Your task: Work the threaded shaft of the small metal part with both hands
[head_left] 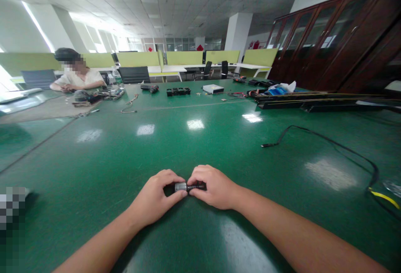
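My left hand (155, 193) grips a silver cylinder (180, 186), my right hand (216, 187) a dark rod (192, 187). At right, a black cable (375, 173) lies on the desk (219, 147).

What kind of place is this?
Looks like an open-plan office, perhaps doubling as a workshop: low yellow-green partitions and an office chair in back, and a large green table with hardware such as a black cable on it.

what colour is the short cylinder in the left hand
The short, metallic-looking cylinder in the left hand is silver-grey; the head view shows it.
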Motion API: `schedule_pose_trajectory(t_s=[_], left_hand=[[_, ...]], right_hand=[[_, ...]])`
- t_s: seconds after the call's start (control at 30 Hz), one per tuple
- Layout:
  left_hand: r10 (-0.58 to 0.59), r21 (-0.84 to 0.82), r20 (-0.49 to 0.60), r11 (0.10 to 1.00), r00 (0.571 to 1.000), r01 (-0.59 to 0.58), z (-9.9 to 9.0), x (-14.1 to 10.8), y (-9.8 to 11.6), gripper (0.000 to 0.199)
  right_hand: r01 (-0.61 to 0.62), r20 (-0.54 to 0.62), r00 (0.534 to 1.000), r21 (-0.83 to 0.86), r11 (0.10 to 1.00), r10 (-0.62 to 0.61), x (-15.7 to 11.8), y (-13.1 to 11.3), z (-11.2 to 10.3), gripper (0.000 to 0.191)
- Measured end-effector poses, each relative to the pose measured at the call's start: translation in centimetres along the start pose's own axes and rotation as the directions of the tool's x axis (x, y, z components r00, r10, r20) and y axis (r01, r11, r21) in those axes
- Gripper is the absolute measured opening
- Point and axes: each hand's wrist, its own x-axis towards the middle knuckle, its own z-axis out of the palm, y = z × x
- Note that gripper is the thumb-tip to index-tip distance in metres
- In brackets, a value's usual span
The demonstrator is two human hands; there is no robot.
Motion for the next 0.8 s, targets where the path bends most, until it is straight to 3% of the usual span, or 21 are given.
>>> schedule_pose_trajectory(t_s=[0.8], left_hand=[[0.025,0.010,-0.020,1.000,0.999,-0.025,-0.04,-0.24,-0.26,0.015]], right_hand=[[-0.010,-0.027,1.000,0.012,1.000,0.010,-0.13,0.05,-0.17,0.012]])
